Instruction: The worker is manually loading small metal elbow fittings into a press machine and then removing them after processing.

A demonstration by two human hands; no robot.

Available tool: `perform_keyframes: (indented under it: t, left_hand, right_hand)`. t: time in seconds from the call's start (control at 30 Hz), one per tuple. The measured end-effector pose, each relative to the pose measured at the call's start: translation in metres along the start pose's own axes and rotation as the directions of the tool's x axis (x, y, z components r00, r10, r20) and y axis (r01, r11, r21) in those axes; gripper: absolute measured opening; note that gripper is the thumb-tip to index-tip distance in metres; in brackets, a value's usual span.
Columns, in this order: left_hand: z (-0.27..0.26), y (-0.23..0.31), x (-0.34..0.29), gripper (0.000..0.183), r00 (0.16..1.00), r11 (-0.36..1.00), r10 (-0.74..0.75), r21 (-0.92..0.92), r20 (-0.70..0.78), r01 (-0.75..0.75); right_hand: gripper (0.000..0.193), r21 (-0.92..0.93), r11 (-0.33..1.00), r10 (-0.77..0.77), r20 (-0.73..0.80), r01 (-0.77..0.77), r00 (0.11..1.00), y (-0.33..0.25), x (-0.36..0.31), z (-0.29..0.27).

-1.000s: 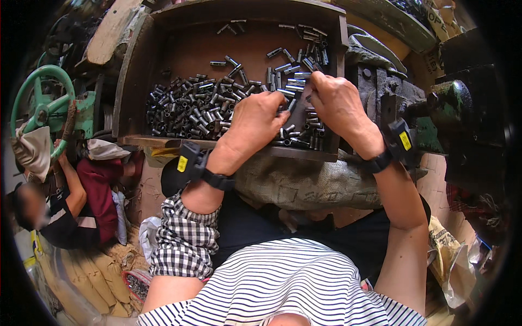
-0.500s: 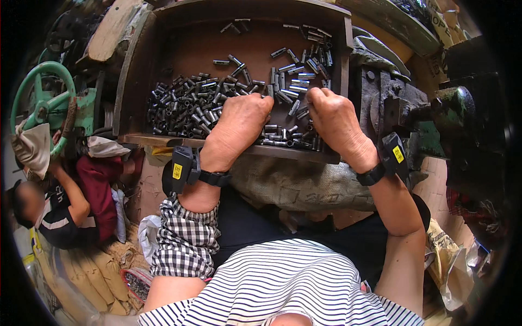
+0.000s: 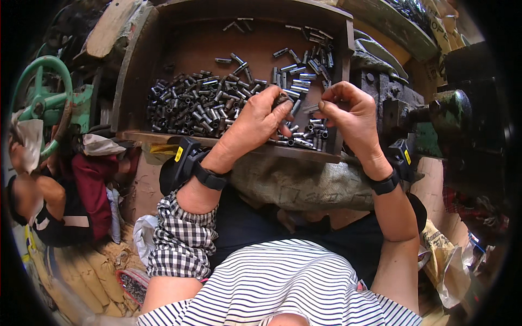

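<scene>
Over the wooden tray (image 3: 190, 48), the fingers of the left hand (image 3: 255, 117) pinch a dark metal tube (image 3: 281, 99) and those of the right hand (image 3: 352, 113) a slim metal piece (image 3: 311, 108), both likely light, stiff and slick, best gripped around mid-length

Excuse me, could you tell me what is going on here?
A person has both hands over a wooden tray of small metal tubes. The left hand grips what looks like a dark tube; the right hand pinches a slim metal piece near the tray's right side. Most tubes lie heaped at the left, with looser groups at the right. Another person is beside a green wheel.
</scene>
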State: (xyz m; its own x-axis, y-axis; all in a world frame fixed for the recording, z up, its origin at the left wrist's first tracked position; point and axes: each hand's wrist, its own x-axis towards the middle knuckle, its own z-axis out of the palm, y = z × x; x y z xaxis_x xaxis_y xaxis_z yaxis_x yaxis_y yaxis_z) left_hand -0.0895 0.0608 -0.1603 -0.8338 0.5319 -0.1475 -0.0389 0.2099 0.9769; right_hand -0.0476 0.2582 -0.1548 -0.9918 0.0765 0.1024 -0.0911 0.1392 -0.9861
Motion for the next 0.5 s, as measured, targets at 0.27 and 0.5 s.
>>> perform_keyframes:
  t: [0.27, 0.5]
  left_hand:
    - [0.021, -0.006, 0.002, 0.02, 0.985, 0.932, -0.064, -0.343, 0.158, 0.116]
    - [0.036, -0.005, 0.007, 0.021, 0.988, 0.841, -0.088, -0.522, 0.127, 0.142]
  right_hand:
    - [0.01, 0.508, 0.841, 0.185, 0.05, -0.185, 0.981, 0.016, -0.026, -0.024]
    - [0.01, 0.383, 0.913, 0.162, -0.026, -0.139, 0.986, 0.02, -0.032, -0.027]
